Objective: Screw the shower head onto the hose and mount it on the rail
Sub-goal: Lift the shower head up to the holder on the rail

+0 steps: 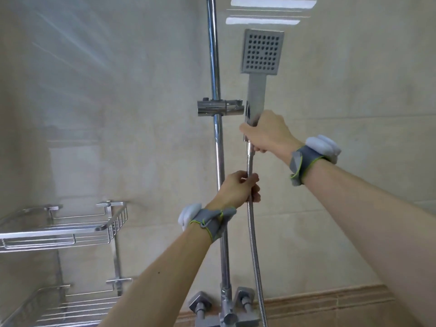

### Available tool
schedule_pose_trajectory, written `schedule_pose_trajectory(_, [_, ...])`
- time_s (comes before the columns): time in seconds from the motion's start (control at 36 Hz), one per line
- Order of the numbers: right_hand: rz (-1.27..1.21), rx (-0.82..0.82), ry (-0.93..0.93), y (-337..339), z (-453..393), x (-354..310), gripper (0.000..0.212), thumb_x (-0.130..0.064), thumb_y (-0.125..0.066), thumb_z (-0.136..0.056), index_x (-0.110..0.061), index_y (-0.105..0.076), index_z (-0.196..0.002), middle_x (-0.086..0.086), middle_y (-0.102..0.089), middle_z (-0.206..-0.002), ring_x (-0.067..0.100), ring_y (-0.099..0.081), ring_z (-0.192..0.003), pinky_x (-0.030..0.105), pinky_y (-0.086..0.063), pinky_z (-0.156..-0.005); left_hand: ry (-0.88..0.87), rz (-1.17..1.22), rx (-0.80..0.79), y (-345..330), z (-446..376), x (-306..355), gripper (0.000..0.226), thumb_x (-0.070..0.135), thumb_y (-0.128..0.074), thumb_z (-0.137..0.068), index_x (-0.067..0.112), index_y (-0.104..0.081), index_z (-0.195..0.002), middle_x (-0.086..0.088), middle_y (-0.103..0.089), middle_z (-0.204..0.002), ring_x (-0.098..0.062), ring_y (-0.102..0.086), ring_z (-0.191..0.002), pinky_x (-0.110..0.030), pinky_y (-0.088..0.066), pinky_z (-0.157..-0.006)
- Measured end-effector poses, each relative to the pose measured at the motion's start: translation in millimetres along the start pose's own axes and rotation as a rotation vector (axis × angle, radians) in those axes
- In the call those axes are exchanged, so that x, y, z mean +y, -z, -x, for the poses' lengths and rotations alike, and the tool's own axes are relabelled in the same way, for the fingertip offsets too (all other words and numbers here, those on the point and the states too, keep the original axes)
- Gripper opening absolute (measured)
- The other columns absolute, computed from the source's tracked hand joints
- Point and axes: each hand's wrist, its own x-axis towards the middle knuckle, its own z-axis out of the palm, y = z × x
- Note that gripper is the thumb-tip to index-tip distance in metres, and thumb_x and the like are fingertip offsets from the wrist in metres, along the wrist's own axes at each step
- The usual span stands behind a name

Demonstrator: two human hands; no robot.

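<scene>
A square chrome shower head (262,51) with a flat handle stands upright, just right of the vertical chrome rail (213,55). My right hand (267,132) grips the lower end of its handle, right beside the rail's sliding holder (219,107). The ribbed metal hose (253,237) hangs down from the bottom of the handle. My left hand (238,190) is closed around the hose a short way below the right hand. The joint between hose and handle is partly hidden by my right fingers.
A two-tier wire shelf (63,228) is fixed to the wall at lower left. The chrome mixer valve (226,310) sits at the foot of the rail. Beige tiled wall lies behind, with a brown border strip (330,300) low on the right.
</scene>
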Motion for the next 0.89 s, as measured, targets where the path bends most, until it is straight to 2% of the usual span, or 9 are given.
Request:
schedule_pose_trajectory(0.06, [-0.031, 0.031, 0.019, 4.6, -11.5, 2.8, 0.030, -0.029, -0.055, -0.077, -0.004, -0.071, -0.077, 0.010, -0.072, -0.061, 0.032, -0.072, -0.063, 0.045, -0.062, -0.070, 0.052, -0.010, -0.041, 1.7, -4.3, -4.5, 0.014, 0.012, -0.052, -0.098, -0.001, -0.057, -0.098, -0.009, -0.060, -0.072, -0.023, -0.061, -0.058, -0.029, -0.057, -0.061])
schedule_pose_trajectory(0.14, [-0.060, 0.059, 0.025, 9.6, -26.7, 1.5, 0.024, -0.030, -0.055, -0.075, -0.012, -0.068, -0.083, 0.008, -0.075, -0.073, 0.032, -0.073, -0.064, 0.040, -0.063, -0.063, 0.092, -0.027, -0.061, -0.8, -10.6, -11.5, 0.013, 0.011, -0.050, -0.099, -0.001, -0.056, -0.097, -0.010, -0.060, -0.074, -0.018, -0.061, -0.055, -0.026, -0.056, -0.060])
schedule_pose_trajectory(0.22, [-0.073, 0.111, 0.021, 10.7, -47.2, 3.9, 0.060, -0.054, -0.047, -0.056, -0.017, -0.063, -0.100, 0.012, -0.073, -0.091, 0.036, -0.071, -0.073, 0.043, -0.062, -0.071, 0.101, -0.044, -0.018, -8.2, -22.0, -12.6, 0.013, 0.011, -0.049, -0.099, 0.000, -0.056, -0.097, -0.009, -0.060, -0.073, -0.016, -0.061, -0.053, -0.027, -0.055, -0.060])
schedule_pose_trajectory(0.25, [-0.089, 0.122, 0.030, 10.1, -55.0, 5.8, 0.063, -0.055, -0.047, -0.054, -0.018, -0.062, -0.102, 0.012, -0.072, -0.094, 0.037, -0.071, -0.076, 0.045, -0.062, -0.073, 0.096, -0.046, -0.003, -10.7, -26.6, -12.2, 0.012, 0.011, -0.049, -0.099, 0.001, -0.055, -0.095, -0.009, -0.061, -0.072, -0.017, -0.061, -0.053, -0.028, -0.055, -0.060])
schedule_pose_trajectory(0.33, [-0.149, 0.145, 0.051, 11.5, -61.4, -1.3, 0.051, -0.046, -0.059, -0.066, -0.015, -0.058, -0.107, 0.011, -0.069, -0.102, 0.039, -0.070, -0.087, 0.050, -0.060, -0.077, 0.076, -0.054, 0.036, -14.4, -37.3, -10.2, 0.011, 0.011, -0.050, -0.098, 0.004, -0.055, -0.091, -0.009, -0.063, -0.072, -0.016, -0.061, -0.051, -0.033, -0.055, -0.064])
schedule_pose_trajectory(0.44, [-0.229, 0.182, 0.066, 12.6, -68.8, -5.8, 0.049, -0.040, -0.063, -0.076, -0.011, -0.053, -0.114, 0.015, -0.065, -0.110, 0.041, -0.069, -0.090, 0.051, -0.059, -0.079, 0.067, -0.037, 0.092, -15.7, -47.7, -7.1, 0.011, 0.010, -0.049, -0.099, 0.000, -0.054, -0.099, -0.009, -0.062, -0.072, -0.019, -0.060, -0.055, -0.034, -0.055, -0.066])
schedule_pose_trajectory(0.61, [-0.309, 0.225, 0.089, 7.7, -76.6, -11.3, 0.051, -0.042, -0.062, -0.078, -0.007, -0.048, -0.112, 0.021, -0.068, -0.109, 0.044, -0.069, -0.091, 0.054, -0.058, -0.077, 0.039, -0.057, 0.193, -7.8, -53.9, -6.2, 0.017, 0.014, -0.047, -0.099, 0.001, -0.053, -0.108, -0.006, -0.062, -0.074, -0.018, -0.060, -0.058, -0.026, -0.051, -0.058])
schedule_pose_trajectory(0.75, [-0.316, 0.256, 0.086, 6.6, -79.4, -14.9, 0.048, -0.049, -0.059, -0.077, -0.013, -0.041, -0.104, 0.020, -0.066, -0.107, 0.045, -0.069, -0.086, 0.055, -0.058, -0.075, -0.013, -0.029, 0.269, -2.7, -56.0, -2.0, 0.017, 0.015, -0.048, -0.100, 0.002, -0.052, -0.109, -0.005, -0.063, -0.076, -0.019, -0.061, -0.057, -0.033, -0.055, -0.066])
schedule_pose_trajectory(0.89, [-0.292, 0.268, 0.088, 8.2, -76.2, -17.1, 0.051, -0.046, -0.061, -0.084, -0.008, -0.044, -0.114, 0.020, -0.062, -0.112, 0.042, -0.069, -0.088, 0.053, -0.058, -0.076, 0.003, -0.039, 0.266, -6.4, -51.4, 1.9, 0.015, 0.015, -0.046, -0.101, 0.003, -0.050, -0.109, -0.006, -0.063, -0.077, -0.020, -0.062, -0.058, -0.034, -0.056, -0.067])
